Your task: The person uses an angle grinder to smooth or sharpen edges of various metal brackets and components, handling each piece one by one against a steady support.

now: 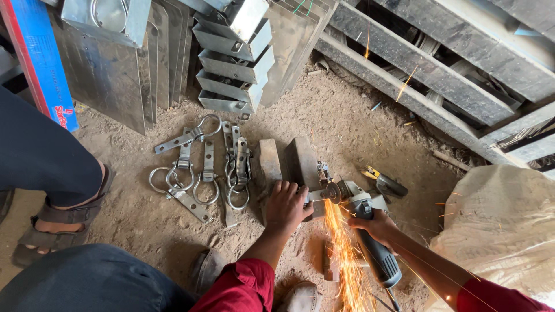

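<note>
the left hand (286, 205) presses a small metal piece (316, 199) flat against the upright block (300, 162) just beyond its fingers. the right hand (378, 225) grips the angle grinder (370, 237), its disc (332, 192) touching the piece's edge, sparks falling toward the wrist. ringed metal latches (202, 173) lie left of the left hand on the dirt floor (139, 219); a sack (503, 231) crowds the right.

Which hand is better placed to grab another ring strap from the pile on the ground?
Left. The left hand rests on the workpiece beside the ring straps; the right hand grips the sparking grinder, farther away.
</note>
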